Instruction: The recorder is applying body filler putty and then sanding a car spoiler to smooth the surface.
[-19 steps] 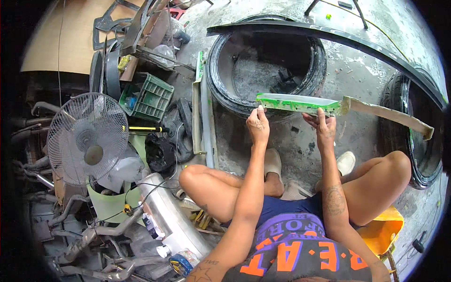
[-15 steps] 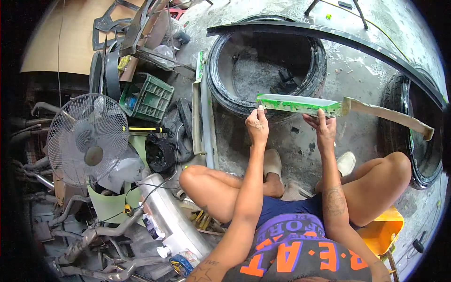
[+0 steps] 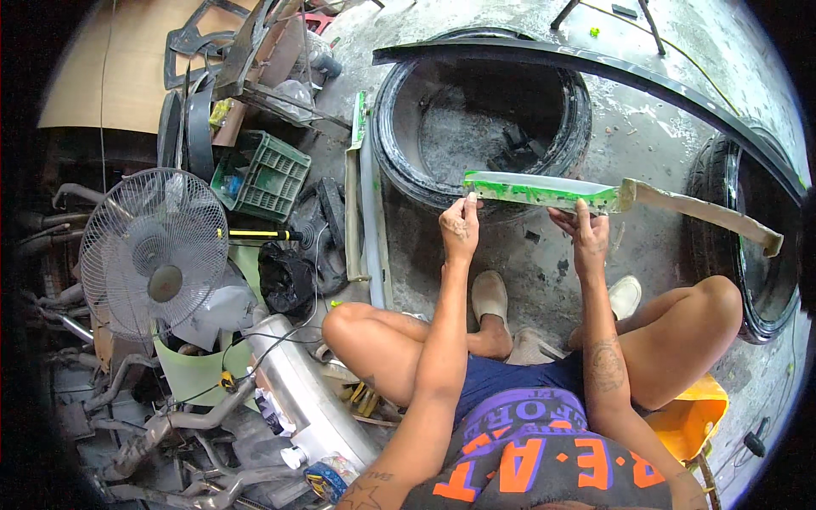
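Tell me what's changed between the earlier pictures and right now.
Only a little: the left hand and its forearm have shifted slightly left, with the fingertips still at the left end of the green-and-white strip. No new thing has been picked up. The right hand still holds the strip farther right, and the large tire lies where it was.
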`<state>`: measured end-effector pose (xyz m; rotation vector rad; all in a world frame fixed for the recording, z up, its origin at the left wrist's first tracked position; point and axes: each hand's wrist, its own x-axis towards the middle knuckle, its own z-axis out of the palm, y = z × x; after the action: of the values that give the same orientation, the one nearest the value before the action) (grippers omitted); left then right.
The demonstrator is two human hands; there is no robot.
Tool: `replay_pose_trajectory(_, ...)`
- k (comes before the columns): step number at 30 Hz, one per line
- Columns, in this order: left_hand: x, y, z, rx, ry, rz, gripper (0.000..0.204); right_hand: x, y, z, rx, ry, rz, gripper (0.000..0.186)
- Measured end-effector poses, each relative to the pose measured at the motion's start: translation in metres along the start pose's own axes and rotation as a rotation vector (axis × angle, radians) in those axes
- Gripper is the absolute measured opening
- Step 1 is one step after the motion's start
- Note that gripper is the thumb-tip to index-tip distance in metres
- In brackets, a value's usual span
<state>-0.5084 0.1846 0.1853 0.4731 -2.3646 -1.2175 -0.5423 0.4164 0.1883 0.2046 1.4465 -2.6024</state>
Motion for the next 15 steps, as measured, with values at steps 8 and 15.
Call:
replay_pose_trajectory(8, -0.002, -0.009, 0.002, -0.071, -0.017, -0.077, 0.040, 0.001, 0.003, -0.004, 0.004, -0.008, 0.004, 0.032)
replay_pose_trajectory(15, -0.004, -0.006, 0.001, -0.078, -0.042, -0.101, 0.038, 0.000, 0.003, -0.004, 0.022, -0.005, 0.003, 0.031)
